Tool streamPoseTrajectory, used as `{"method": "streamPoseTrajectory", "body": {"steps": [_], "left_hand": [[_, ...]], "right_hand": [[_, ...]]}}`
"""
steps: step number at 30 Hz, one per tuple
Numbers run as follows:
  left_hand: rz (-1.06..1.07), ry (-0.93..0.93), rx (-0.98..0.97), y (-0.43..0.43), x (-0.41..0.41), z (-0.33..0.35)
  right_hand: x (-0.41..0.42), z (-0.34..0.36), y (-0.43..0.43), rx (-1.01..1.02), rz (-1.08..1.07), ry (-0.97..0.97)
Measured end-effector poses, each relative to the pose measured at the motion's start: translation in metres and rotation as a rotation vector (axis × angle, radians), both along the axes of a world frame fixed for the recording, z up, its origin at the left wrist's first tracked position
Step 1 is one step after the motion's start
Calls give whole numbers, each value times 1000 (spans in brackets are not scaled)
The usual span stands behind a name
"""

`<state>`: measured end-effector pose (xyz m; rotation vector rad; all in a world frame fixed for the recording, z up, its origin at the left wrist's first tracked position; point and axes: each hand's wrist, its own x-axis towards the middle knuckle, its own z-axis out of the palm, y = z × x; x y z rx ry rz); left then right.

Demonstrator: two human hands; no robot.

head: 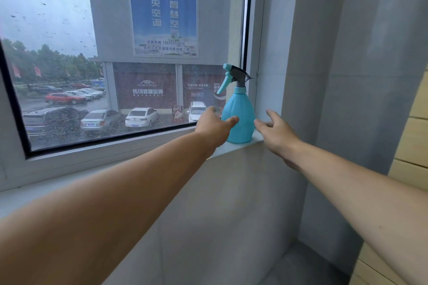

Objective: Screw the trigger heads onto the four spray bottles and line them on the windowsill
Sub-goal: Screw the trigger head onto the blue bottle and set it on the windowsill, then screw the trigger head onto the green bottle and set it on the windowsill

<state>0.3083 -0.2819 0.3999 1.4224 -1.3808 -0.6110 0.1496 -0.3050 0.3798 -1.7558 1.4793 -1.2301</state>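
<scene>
Window (69, 65): rain-spotted glass, parked cars outside, fills the left side.
Left hand (214, 124): arm stretched out, thumb touching the bottle's lower left side, other fingers behind it, not seen; loose contact, no firm grasp visible.
Spray bottle (239, 113): blue, upright, trigger head (232, 76) on top with nozzle pointing left, standing at right end of windowsill (236, 147), just beside the wall corner.
Right hand (276, 133): released, fingers spread, just right of bottle, apart from it.

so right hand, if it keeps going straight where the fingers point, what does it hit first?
Probably the blue spray bottle: the right hand is open, its fingers just short of the bottle's lower body. Depth is unclear.
</scene>
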Motion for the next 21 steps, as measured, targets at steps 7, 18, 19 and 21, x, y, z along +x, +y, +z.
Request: {"method": "streamPoseTrajectory", "body": {"steps": [7,18,19,21], "left_hand": [[-40,-11,-196,75,-28,-31],[-533,-25,215,158,-138,-192],[-573,-54,265,165,-149,-214],[-644,-144,364,177,-166,-254]], "right_hand": [[-70,-34,74,-13,-74,-96],[-175,-166,234,183,-179,-53],[-184,-187,246,220,-199,-48],[-199,-226,265,301,-230,-60]]}}
